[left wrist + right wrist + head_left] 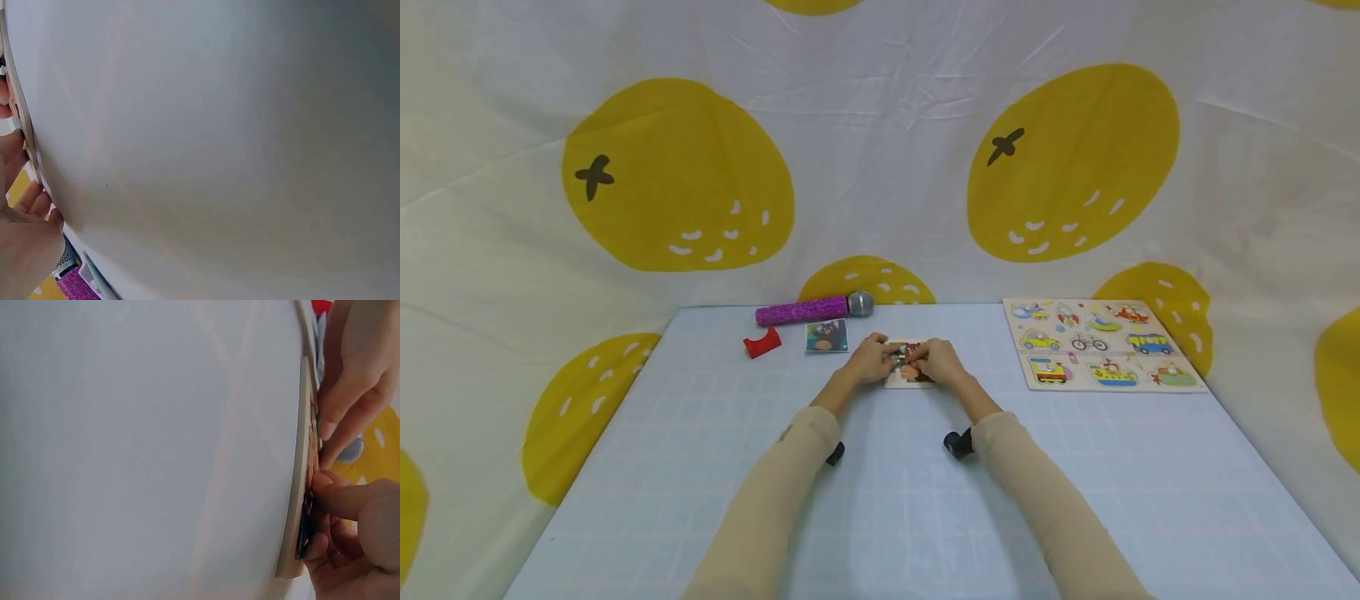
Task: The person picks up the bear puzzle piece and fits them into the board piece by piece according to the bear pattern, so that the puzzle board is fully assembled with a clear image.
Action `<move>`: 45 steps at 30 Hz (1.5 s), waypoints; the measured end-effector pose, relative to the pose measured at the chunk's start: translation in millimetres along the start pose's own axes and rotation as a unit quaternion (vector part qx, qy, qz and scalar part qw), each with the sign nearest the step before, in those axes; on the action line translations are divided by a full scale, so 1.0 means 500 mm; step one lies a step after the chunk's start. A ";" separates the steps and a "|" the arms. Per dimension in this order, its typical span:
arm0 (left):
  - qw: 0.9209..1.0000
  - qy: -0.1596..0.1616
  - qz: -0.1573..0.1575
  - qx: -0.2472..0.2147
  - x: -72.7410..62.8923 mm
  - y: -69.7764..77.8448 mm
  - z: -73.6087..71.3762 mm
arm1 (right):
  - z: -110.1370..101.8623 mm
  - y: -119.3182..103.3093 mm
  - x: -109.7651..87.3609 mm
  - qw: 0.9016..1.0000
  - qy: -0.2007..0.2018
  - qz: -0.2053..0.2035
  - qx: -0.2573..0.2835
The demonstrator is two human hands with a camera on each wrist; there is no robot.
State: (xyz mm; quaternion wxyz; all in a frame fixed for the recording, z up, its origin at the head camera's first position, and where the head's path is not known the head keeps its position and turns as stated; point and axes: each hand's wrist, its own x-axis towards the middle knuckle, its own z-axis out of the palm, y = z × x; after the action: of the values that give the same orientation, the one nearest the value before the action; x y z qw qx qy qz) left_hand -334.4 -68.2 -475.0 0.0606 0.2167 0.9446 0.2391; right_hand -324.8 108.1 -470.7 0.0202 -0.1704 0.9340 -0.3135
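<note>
A small wooden jigsaw puzzle (917, 384) with a brown animal picture lies flat on the table, partly covered by both hands. My left hand (870, 360) rests on its left side, with fairly straight fingers pressing down on the surface. On the right side, my right hand (938, 360) has its thumb and fingers bent together over the pieces and pinches one, mostly hidden by the fingertips. In the right wrist view the puzzle's pale edge (292, 519) shows, with the right hand (356, 531) below the left hand (356, 381).
Left of the puzzle lie a picture card (827, 336), a red curved piece (763, 343) and a glittery purple microphone (805, 312). A wooden vehicle peg board (1105, 346) lies at the right. A patterned curtain (880, 167) hangs behind the table (887, 517).
</note>
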 end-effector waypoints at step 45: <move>1.000 -0.006 0.004 0.018 -0.002 -0.001 0.005 | 0.017 0.013 -0.003 0.997 0.048 0.009 0.060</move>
State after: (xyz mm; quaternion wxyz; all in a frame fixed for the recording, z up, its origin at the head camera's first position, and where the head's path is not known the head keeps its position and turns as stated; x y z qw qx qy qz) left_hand -333.2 -68.0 -477.3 0.0619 0.2230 0.9474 0.2210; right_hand -324.4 108.4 -481.3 -0.0114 -0.1451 0.9149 -0.3766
